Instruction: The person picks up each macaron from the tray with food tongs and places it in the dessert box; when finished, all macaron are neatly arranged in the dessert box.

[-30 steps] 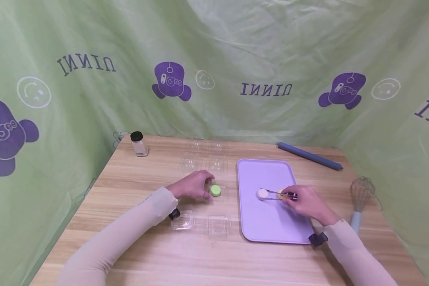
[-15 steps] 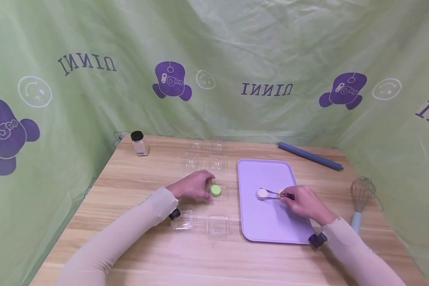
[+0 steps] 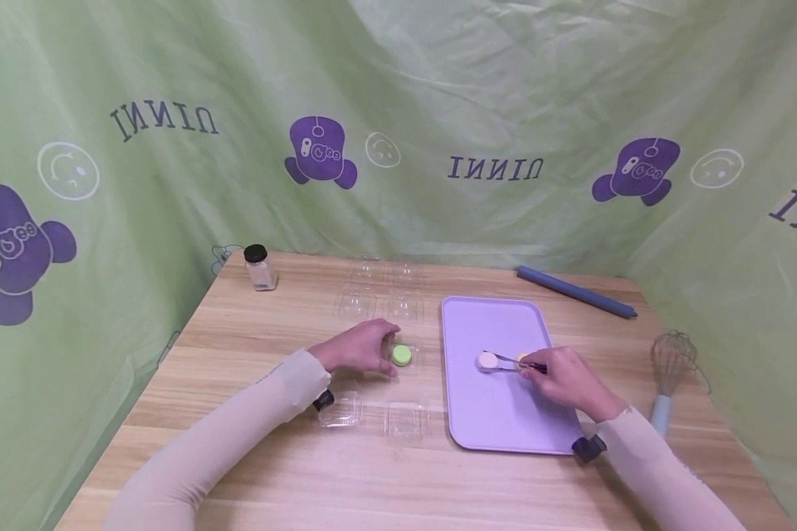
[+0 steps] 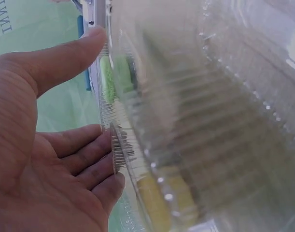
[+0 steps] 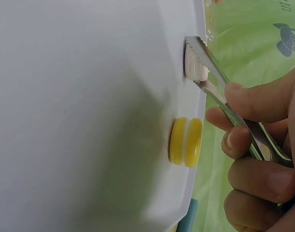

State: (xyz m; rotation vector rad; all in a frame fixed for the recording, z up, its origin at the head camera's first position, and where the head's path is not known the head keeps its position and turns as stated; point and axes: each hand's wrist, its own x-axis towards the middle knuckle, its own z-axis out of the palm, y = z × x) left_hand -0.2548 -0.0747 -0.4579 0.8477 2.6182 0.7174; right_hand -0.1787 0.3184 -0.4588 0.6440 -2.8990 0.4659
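Tongs [image 3: 511,361] lying nearly level over lavender tray [image 3: 498,413], long axis running left–right, serrated tips pointing toward person's left and set around white macaron [image 3: 487,360]; yellow macaron [image 5: 186,142] flat on tray just beside tong arms. Right hand [image 3: 567,377] curled round tong handles, thumb and fingers [image 5: 248,176] pinching arms partly together. Left hand [image 3: 359,345] relaxed, fingers nearly straight against edge of clear plastic box [image 4: 195,121], green macaron [image 3: 401,355] inside, on wooden table [image 3: 272,472]
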